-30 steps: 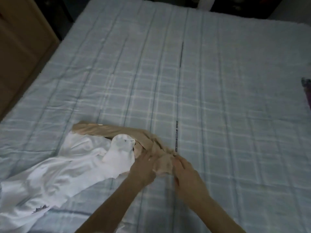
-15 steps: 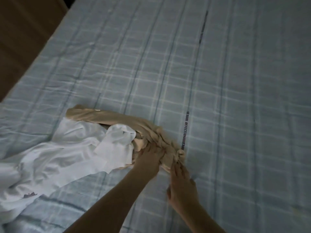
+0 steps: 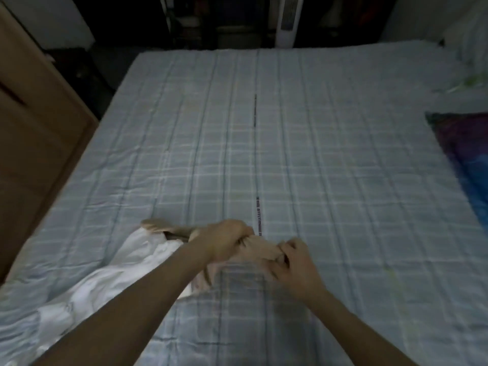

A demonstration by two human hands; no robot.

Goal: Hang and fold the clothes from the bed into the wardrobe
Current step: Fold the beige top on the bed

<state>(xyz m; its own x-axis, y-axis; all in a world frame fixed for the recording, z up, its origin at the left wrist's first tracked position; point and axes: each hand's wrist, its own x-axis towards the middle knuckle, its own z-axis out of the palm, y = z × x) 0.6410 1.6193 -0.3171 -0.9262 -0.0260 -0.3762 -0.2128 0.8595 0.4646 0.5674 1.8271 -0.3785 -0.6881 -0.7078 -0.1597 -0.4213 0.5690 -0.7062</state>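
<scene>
Both hands clamp one thin beige garment (image 3: 260, 248): my left hand (image 3: 224, 240) and right hand (image 3: 293, 257) close together, its length trailing leftward beyond my left.

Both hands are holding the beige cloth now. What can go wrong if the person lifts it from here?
1. The beige garment runs under the white garment; lifting may drag the white one along.
2. The left hand and right hand have their grip on bunched fabric, so a fold started here may come out creased.
</scene>
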